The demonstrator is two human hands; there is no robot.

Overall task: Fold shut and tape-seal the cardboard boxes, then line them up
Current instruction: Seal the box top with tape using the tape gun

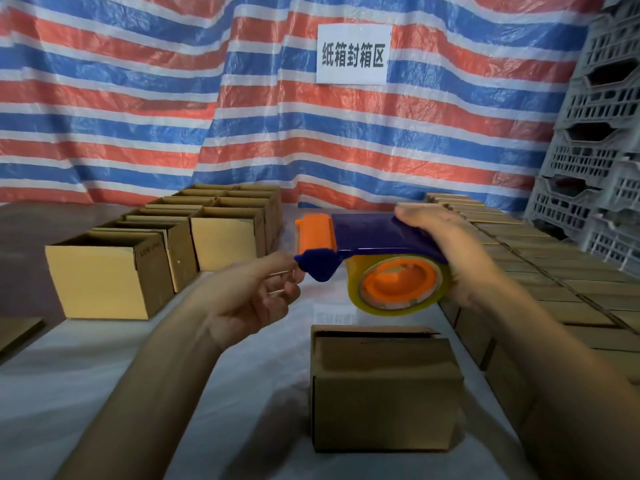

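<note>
My right hand (446, 251) grips a blue and orange tape dispenser (363, 237) with a roll of clear tape (398, 285), held in the air above the table. My left hand (256, 299) reaches up to the dispenser's front end, fingertips at the blue tip below the orange roller; whether it pinches the tape end I cannot tell. Below the dispenser a small cardboard box (384, 386) stands on the white table cover (242, 393), its flaps folded shut.
Open cardboard boxes (114, 278) stand in rows at the left back. Closed boxes (540, 278) line the right side. Grey plastic crates (595, 133) are stacked at the far right. A striped tarp with a white sign (353, 53) hangs behind.
</note>
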